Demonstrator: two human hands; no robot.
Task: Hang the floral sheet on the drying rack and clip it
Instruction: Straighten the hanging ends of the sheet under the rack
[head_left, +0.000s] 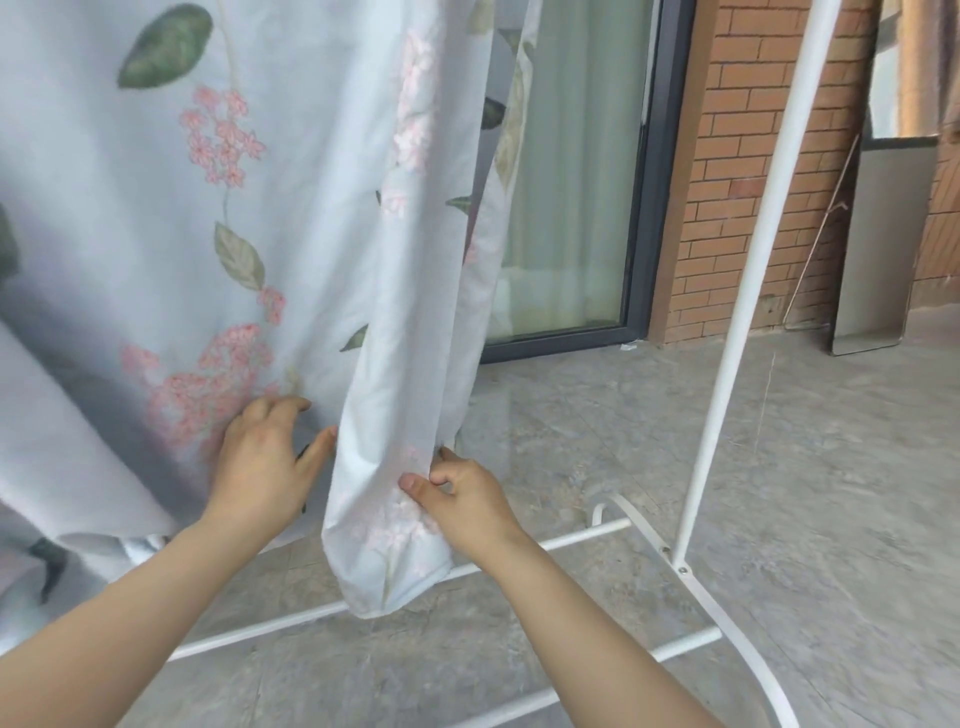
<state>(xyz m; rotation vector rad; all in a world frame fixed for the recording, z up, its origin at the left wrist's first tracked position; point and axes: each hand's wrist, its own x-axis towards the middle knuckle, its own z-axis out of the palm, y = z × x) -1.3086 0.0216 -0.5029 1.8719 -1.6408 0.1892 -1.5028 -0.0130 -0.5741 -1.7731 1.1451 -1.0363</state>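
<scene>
Concrete patio (779, 441), right hand (462, 499) pinching floral sheet (311, 156) (hanging fold)

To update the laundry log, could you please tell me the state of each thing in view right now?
floral sheet: hanging down, lower end folded, no clip visible.
drying rack: standing on the floor.
left hand: fingers bent against the floral sheet, grip unclear.
right hand: pinching the floral sheet's folded edge.
glass door: looks shut.
</scene>
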